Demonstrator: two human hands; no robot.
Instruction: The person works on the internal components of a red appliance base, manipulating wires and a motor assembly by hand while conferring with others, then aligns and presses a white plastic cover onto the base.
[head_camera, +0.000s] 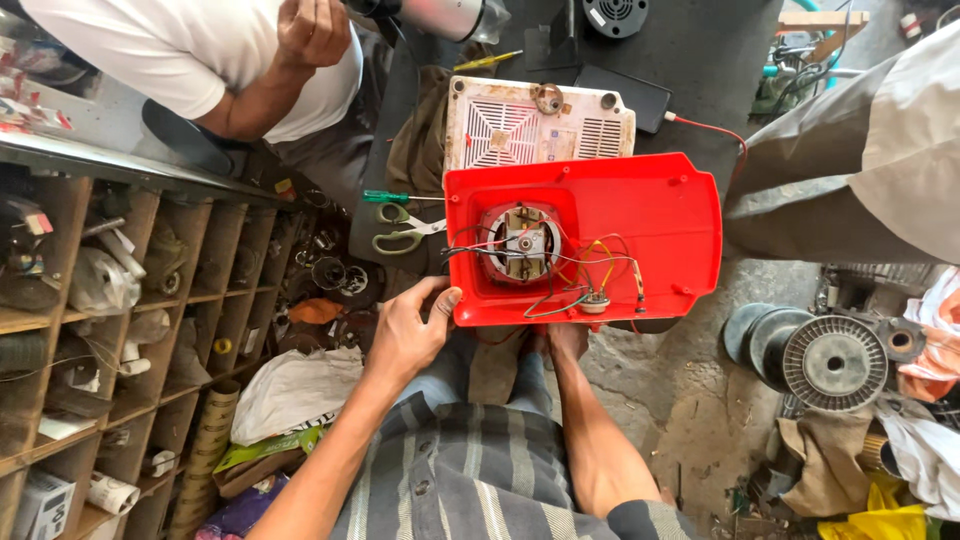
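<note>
Red plastic housing (640, 215) lay long-axis across mid-frame, left hand (405, 335) gripping its lower-left corner, right hand (568, 342) (mostly hidden beneath) unreadable at its lower edge.

A small appliance repair workshop is shown: wooden pigeonhole shelves (120, 330) are crammed with spare parts, an opened red plastic housing (640, 225) with exposed motor and coloured wiring is laid out, and green-handled scissors (400, 230) and metal wire spools (835, 362) are scattered nearby.
</note>
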